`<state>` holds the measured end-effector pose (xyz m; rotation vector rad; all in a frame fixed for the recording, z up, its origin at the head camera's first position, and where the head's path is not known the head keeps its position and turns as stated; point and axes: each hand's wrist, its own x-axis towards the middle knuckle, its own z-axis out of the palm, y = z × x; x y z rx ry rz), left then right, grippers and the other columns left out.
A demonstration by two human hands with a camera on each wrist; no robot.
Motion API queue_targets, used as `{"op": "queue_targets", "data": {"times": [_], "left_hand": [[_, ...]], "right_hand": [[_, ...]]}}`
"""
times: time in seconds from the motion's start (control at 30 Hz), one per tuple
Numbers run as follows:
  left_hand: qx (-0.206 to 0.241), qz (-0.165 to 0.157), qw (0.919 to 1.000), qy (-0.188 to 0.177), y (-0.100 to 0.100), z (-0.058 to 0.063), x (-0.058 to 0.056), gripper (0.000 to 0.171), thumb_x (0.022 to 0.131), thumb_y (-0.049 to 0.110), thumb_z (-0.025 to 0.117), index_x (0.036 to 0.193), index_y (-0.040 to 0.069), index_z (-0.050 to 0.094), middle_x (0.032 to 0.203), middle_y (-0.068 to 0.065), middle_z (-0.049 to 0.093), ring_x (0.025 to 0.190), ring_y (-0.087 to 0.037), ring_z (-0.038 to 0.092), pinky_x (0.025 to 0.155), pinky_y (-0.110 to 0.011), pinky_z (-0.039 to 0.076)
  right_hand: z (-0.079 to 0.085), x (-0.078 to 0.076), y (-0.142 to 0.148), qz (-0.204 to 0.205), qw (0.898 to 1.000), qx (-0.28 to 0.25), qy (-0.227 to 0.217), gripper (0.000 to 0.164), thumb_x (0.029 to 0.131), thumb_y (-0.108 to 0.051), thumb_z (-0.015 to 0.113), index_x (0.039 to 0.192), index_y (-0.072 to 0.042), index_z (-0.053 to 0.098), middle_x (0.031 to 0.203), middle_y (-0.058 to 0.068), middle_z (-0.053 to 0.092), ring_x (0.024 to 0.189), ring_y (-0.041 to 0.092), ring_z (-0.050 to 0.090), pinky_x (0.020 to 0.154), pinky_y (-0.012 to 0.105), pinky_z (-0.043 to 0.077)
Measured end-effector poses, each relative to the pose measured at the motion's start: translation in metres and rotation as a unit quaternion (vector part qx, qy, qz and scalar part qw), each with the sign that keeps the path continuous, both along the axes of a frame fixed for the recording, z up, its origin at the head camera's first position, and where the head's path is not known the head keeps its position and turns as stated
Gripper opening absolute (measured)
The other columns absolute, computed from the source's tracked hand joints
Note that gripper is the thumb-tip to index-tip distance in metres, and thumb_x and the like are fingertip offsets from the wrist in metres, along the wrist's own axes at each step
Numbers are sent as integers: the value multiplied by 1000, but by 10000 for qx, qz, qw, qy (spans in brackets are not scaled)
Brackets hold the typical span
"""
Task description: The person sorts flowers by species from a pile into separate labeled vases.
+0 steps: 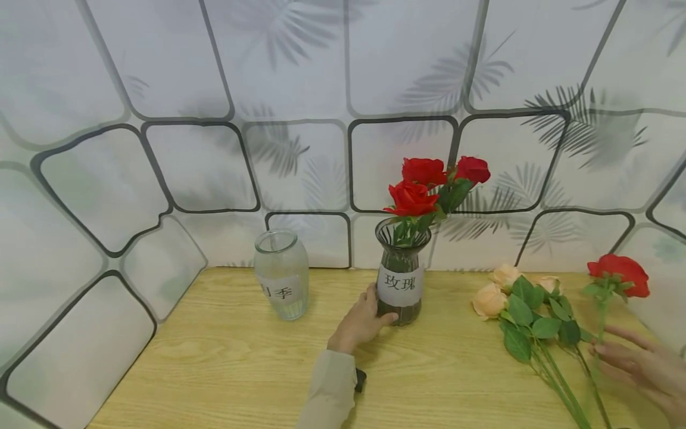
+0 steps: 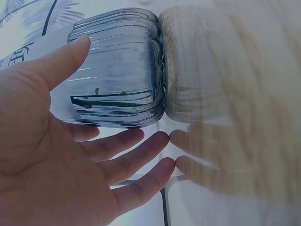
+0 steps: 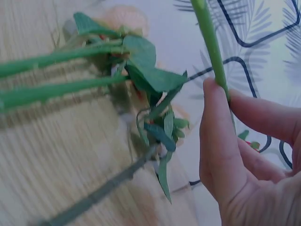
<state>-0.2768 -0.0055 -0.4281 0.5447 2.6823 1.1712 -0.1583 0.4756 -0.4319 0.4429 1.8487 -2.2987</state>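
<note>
My left hand [image 1: 364, 322] rests beside the lower part of a dark ribbed glass vase [image 1: 404, 314]. In the left wrist view its thumb lies along the vase [image 2: 117, 70], and the other fingers are spread, fairly straight, by its side. Three red roses [image 1: 412, 198] stand in this vase, which bears a white paper label [image 1: 399, 286]. At the far right, my right hand [image 1: 635, 360] pinches the green stem [image 3: 211, 47] of another red rose [image 1: 621, 275] between thumb and fingers, its bloom held upright. Peach roses [image 1: 490, 301] with green leaves lie just left of that hand.
A clear glass vase [image 1: 281, 268] with a white label stands left of the dark vase. Both are on a light wood table [image 1: 214, 357], before a patterned wall covering [image 1: 300, 167]. Rose stems [image 1: 563, 381] reach toward the table's front right.
</note>
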Motion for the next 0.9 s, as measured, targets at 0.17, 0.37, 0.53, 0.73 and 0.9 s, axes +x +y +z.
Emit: {"op": "queue_targets", "data": {"times": [0.17,0.37,0.53,0.73,0.9], "left_hand": [[-23,12,10000,-18,0,0,0,87,101,34,66,159,-5,15,157,-31,30,141,-43,38,113,-53,36],[61,-3,10000,-46,0,1,1,87,101,34,66,159,-5,14,157,-31,29,142,-43,37,113,-54,36],[95,-17,9999,-38,-1,0,0,87,101,33,66,158,-6,14,157,-32,28,142,-45,37,113,-55,36],[121,-38,9999,-20,-1,1,1,86,101,32,66,158,-6,15,156,-33,29,141,-45,37,113,-55,36],[69,-31,10000,-22,-1,1,1,86,101,33,66,158,-5,15,157,-32,29,141,-44,38,113,-54,36]], "right_hand": [[5,0,-12,-268,9996,57,77,67,106,-9,55,139,-50,15,98,-12,63,84,6,68,83,31,59],[9,-1,-24,-511,9981,-250,232,55,105,-6,55,132,-47,30,112,5,56,85,8,69,84,32,59],[8,-2,-32,-651,9925,-850,589,45,105,0,52,125,-38,37,92,-8,60,85,12,70,81,33,60],[16,-4,-42,-862,9890,-1036,606,45,103,2,54,124,-34,38,96,0,56,84,15,69,81,36,60],[15,-1,-58,-626,9818,-947,1521,45,104,6,50,129,-29,39,98,1,65,88,16,70,80,33,61]]}}
